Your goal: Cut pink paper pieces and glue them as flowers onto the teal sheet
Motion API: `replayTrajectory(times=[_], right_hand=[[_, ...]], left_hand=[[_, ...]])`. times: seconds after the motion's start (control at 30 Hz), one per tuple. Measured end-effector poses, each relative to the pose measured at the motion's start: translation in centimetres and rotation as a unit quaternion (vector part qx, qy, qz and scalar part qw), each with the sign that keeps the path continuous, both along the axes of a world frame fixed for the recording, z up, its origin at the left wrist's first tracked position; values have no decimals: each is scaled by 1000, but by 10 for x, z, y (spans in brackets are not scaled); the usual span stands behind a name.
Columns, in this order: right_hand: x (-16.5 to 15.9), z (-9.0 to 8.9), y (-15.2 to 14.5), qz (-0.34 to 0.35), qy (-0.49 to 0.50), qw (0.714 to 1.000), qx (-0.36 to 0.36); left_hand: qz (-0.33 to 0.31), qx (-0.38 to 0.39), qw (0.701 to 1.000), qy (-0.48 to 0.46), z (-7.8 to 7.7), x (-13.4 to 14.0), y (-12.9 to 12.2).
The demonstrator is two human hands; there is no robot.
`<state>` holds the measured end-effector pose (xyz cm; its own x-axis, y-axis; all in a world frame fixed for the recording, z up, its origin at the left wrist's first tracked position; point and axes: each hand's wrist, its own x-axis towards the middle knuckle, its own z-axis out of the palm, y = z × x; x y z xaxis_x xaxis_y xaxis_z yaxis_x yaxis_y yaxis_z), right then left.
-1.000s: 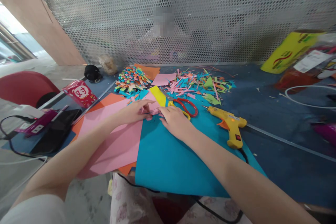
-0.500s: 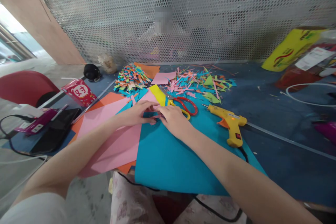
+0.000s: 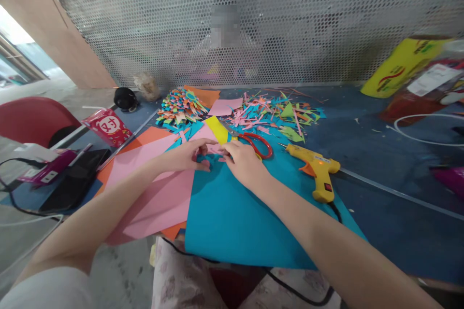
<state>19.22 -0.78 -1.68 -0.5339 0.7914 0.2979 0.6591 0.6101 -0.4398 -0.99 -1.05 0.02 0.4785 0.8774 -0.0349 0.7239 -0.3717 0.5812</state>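
Note:
My left hand [image 3: 184,155] curls its thumb and fingers round a small rolled bit of pink and blue paper [image 3: 203,159], mostly hidden by the fingers. Close on its right, my right hand [image 3: 243,161] has its fingertips pinched at a thin pink paper strip [image 3: 221,158]. Under both hands lies a large blue paper sheet [image 3: 232,222], overlapping a pink sheet [image 3: 163,198]. Just beyond the right hand are scissors [image 3: 263,145] with red and yellow handles, beside a yellow paper piece [image 3: 216,129].
A yellow glue gun [image 3: 319,169] with a lit orange light rests on the right. Behind are a heap of colourful fringed paper pieces [image 3: 181,108] and loose paper scraps [image 3: 268,111]. A red drink carton [image 3: 108,126] and black phone [image 3: 74,181] are left. A perforated metal panel [image 3: 290,24] borders the table.
My hands have drawn slightly apart, the left going a little left. The fingertips of my right hand have curled in closer, and the pink strip shows between the hands.

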Motion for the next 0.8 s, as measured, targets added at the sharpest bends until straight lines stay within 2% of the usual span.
replayTrajectory(times=[0.1, 0.3, 0.5, 0.6, 0.7, 0.8], right_hand=[[0, 0, 0, -11, 17, 1000, 0], [0, -6, 4, -28, 126, 992, 0], [0, -1, 4, 4, 122, 993, -7], [0, 2, 2, 25, 122, 992, -4], [0, 3, 1, 36, 137, 990, -2], [1, 4, 1, 39, 149, 988, 4]], left_hand=[[7, -7, 1000, -19, 4, 0, -1], [-6, 2, 994, -108, 2, 2, -1], [0, 74, 993, -96, -4, 6, -7], [2, 100, 993, -58, -4, 7, -9], [-5, 115, 993, -27, -3, 8, -10], [-17, 114, 993, -39, -2, 8, -10]])
